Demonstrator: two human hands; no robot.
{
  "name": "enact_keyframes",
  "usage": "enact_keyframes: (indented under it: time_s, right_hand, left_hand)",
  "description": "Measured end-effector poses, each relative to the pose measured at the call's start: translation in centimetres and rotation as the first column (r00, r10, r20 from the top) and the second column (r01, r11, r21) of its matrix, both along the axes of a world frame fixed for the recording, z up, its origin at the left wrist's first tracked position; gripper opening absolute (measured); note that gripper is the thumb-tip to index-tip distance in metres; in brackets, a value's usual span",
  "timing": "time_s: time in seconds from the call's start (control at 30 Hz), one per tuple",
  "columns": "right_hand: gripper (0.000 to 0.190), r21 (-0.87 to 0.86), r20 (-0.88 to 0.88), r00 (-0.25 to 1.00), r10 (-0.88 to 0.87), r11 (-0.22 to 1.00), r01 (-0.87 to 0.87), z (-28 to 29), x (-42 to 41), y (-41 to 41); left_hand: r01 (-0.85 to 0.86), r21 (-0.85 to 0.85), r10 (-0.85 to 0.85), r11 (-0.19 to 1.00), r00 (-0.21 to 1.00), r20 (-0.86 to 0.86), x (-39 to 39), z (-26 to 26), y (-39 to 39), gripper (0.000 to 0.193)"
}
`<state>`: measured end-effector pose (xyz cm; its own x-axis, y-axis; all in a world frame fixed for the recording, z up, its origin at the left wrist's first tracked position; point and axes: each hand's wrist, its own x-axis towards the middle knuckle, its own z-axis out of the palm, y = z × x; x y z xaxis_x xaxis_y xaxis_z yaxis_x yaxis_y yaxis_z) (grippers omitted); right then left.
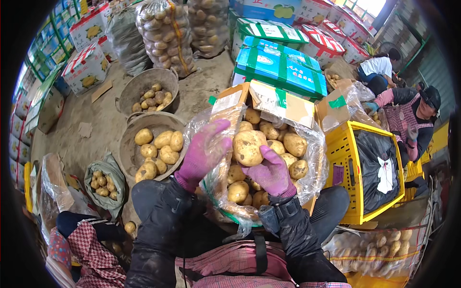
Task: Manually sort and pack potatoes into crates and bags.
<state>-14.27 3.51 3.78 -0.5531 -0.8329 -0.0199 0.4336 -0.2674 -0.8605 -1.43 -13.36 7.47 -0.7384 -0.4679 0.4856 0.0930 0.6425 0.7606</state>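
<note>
A cardboard box lined with clear plastic film (313,158) stands between the knees, filled with potatoes (295,144). My right hand (270,172), in a purple knit glove, holds a large potato with dark patches (249,148) above the others in the box. To its left, my left hand (207,151), in a matching glove, is raised at the box's left side with thumb and fingers apart and nothing in it. Left of that hand, a round basin (124,151) holds several potatoes, and a second basin (126,86) behind it holds more.
A yellow plastic crate (340,172) lined with black plastic stands at the right. A green-taped blue carton (281,64) is beyond the box. Mesh sacks of potatoes (162,36) stand behind the basins. An open sack (104,207) is at left. Co-workers sit at right (407,111) and lower left (90,248).
</note>
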Motion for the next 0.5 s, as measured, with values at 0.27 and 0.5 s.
enact_keyframes:
  time_s: [0.27, 0.5]
  right_hand:
    - [0.042, -0.042, 0.157, 0.987, 0.045, 0.998, -0.038, -1.8, 0.5, -0.4]
    - [0.064, -0.165, -0.951, 0.209, -0.227, 0.947, 0.274, 1.0, 0.6, 0.2]
  left_hand:
    - [0.114, 0.078, -0.116, 0.990, 0.993, 0.015, -0.6, -0.9, 1.0, 0.053]
    - [0.227, 0.240, -0.236, 0.944, 0.972, 0.011, -0.2, -0.8, 1.6, 0.073]
